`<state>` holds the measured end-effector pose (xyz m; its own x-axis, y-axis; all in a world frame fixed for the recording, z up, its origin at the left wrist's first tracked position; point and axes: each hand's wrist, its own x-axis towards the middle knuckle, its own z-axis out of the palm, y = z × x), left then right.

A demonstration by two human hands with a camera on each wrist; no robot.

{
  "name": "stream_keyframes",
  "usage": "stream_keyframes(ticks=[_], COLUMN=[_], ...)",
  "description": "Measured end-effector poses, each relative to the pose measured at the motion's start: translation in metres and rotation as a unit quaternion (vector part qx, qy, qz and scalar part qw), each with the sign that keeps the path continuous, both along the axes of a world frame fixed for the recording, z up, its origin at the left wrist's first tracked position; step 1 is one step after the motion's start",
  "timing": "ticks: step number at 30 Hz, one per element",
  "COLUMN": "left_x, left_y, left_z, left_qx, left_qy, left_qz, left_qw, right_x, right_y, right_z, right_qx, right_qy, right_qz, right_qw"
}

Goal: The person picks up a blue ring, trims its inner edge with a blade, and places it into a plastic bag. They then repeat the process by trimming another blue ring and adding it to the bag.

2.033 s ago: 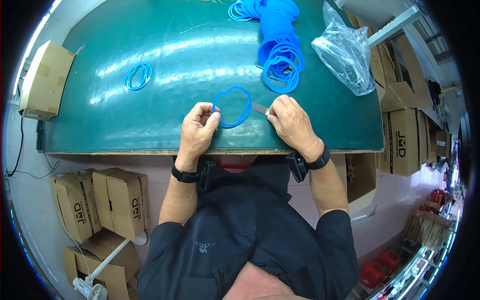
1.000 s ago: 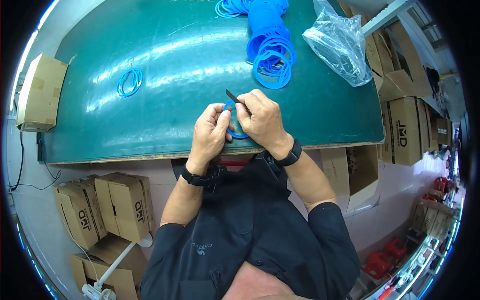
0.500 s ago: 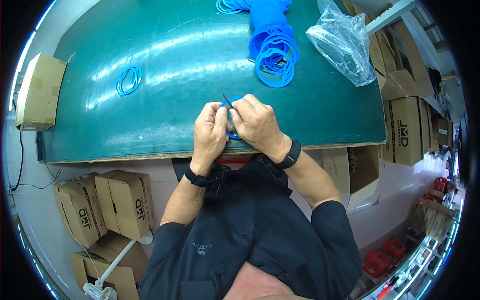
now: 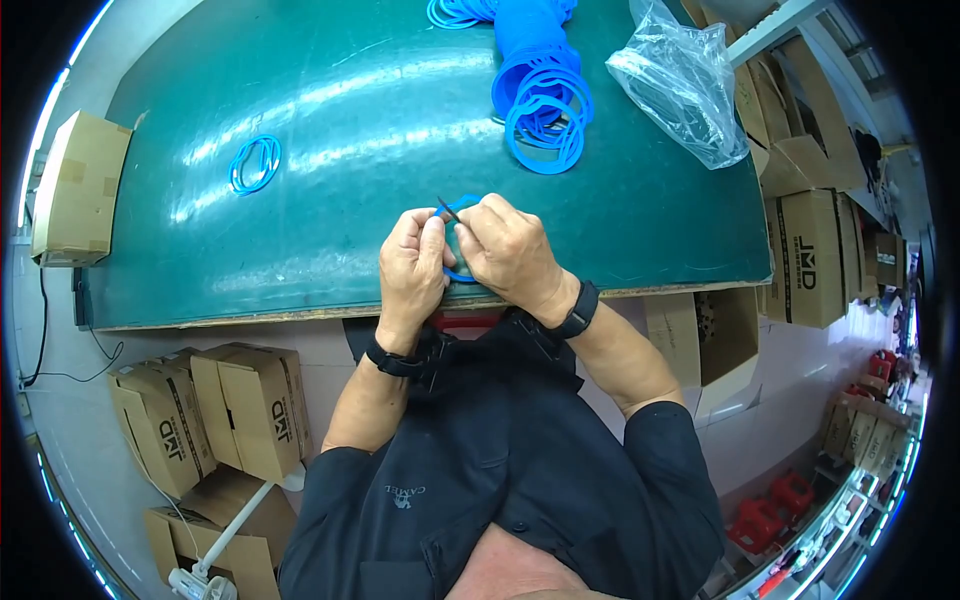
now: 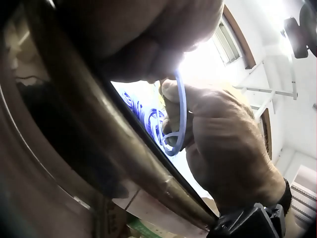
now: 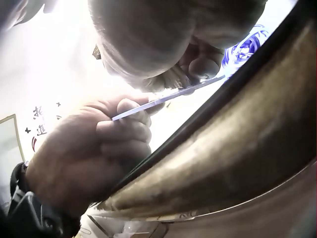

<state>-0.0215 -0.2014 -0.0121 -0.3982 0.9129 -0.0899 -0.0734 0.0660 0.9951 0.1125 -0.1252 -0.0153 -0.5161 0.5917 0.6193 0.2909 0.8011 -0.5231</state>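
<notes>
Close above the near edge of the green table, my left hand (image 4: 412, 268) pinches a thin blue ring (image 4: 461, 278) between thumb and fingers. My right hand (image 4: 512, 252) grips a small dark-bladed knife (image 4: 446, 208), whose blade points up and left across the ring's far side, by the left fingertips. Both hands hide much of the ring in the head view. In the right wrist view the ring (image 6: 163, 99) appears edge-on, running from the left fingers to the right ones. The left wrist view shows the ring (image 5: 183, 111) hanging in front of the right hand.
A long pile of blue rings (image 4: 545, 130) lies at the back of the table (image 4: 340, 230). A few loose rings (image 4: 256, 165) lie to the left. A clear plastic bag (image 4: 685, 85) rests at right, and a carton (image 4: 82, 190) stands at the left edge.
Two seconds ago the hands were apart, with the blade right of the ring. The right hand has moved left, bringing the blade over the ring beside the left fingers. Lately both shift only slightly.
</notes>
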Motion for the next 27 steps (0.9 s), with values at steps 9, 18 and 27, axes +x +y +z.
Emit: stream_keyframes(ticks=[9, 18, 27], left_x=[-0.001, 0.0, -0.001], left_y=[0.001, 0.0, -0.001], left_z=[-0.008, -0.006, -0.002], left_qx=[0.026, 0.024, 0.023], left_qy=[0.008, -0.006, -0.024], left_qz=[0.005, -0.001, 0.004], left_qw=[1.0, 1.0, 0.999], right_x=[0.001, 0.006, 0.064], right_y=[-0.002, -0.001, 0.025], right_z=[0.002, 0.004, 0.009], right_qx=[0.002, 0.002, -0.098], right_qy=[-0.022, 0.004, -0.084], right_qz=[-0.015, 0.005, -0.115], right_qw=[1.0, 1.0, 0.985])
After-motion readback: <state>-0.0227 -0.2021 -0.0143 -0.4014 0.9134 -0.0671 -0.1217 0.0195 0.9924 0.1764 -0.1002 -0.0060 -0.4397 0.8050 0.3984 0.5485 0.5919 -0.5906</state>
